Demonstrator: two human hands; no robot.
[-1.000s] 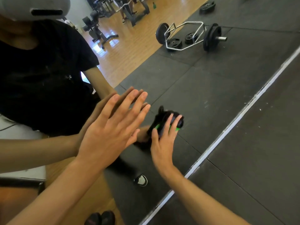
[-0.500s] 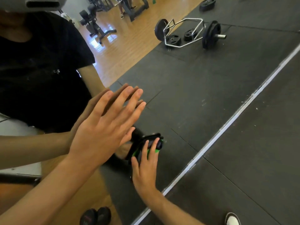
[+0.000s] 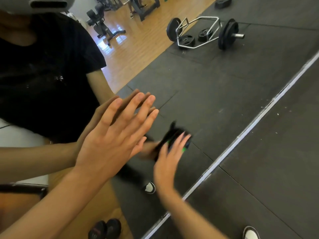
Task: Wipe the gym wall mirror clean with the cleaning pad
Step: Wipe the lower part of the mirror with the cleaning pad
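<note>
The left hand (image 3: 112, 144) lay flat on the mirror (image 3: 224, 94), fingers straight and spread, meeting its own reflection. Just beside it, the right hand (image 3: 170, 159) pressed the black-and-green cleaning pad (image 3: 174, 137) against the glass, fingers stretched over it; blur hid the exact grip. The metal strip (image 3: 241, 135) along the mirror's bottom edge ran close by the pad. Reflected well apart were a hex bar (image 3: 202, 34) with plates and 2 dumbbells (image 3: 105, 229).
</note>
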